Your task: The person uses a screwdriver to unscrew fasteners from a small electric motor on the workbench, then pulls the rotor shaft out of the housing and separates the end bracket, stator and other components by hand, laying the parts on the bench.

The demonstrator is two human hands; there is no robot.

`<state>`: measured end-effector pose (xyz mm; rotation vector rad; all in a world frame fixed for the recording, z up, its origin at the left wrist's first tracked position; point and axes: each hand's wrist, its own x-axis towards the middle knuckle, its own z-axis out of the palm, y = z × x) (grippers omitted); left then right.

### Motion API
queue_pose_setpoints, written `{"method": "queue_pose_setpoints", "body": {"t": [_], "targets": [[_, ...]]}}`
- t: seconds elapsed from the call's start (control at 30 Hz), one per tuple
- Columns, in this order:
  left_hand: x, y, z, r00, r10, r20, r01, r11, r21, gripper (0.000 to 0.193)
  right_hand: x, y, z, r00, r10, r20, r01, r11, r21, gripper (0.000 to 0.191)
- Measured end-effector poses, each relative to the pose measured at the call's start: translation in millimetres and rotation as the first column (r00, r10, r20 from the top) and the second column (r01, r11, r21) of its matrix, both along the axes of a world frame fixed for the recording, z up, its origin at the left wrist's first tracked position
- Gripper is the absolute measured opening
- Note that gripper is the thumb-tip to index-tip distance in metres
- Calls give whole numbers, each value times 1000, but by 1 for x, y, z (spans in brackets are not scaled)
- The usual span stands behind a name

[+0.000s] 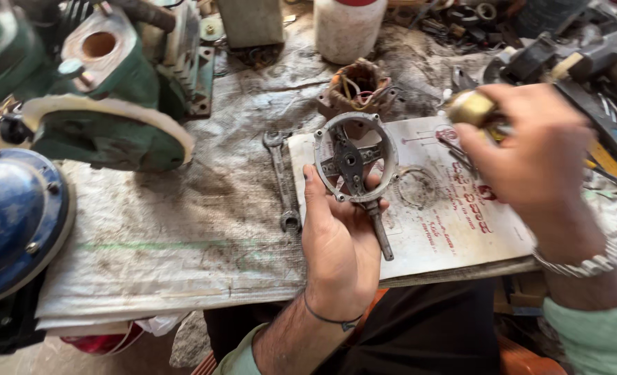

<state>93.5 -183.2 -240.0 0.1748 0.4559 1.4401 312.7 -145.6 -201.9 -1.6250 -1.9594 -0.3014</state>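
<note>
Gripping a round metal motor bracket (353,156), left hand (339,239), right hand (530,149) clutching a brass piece (469,107), blurred.

Bench (183,236): covered with grimy woven sacking, lit by even daylight. Left of the hands: green machine housing (107,132) and blue domed cover (13,215). Beyond the hands: white container (346,28) and scattered metal clutter (461,17).

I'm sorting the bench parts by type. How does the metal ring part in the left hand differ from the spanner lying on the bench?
The ring part is round with crossed spokes and is held up by the left hand; the spanner is long, thin and lies flat on the dirty cloth, untouched. Both are dull grey metal.
</note>
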Motion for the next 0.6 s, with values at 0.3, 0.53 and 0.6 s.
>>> {"method": "queue_pose_setpoints", "body": {"t": [0.3, 0.53, 0.6], "targets": [[-8, 1, 9, 999, -4, 34, 2, 999, 54, 58, 28, -38, -3, 809, 167, -564, -230, 972, -43, 48], [-5, 4, -7, 994, 56, -96, -32, 971, 235, 62, 37, -91, -23, 877, 91, -472, -219, 949, -226, 64], [-5, 7, -11, 992, 45, -121, -7, 954, 301, 69, 41, -93, -25, 886, 84, -456, -209, 950, -230, 68]]}}
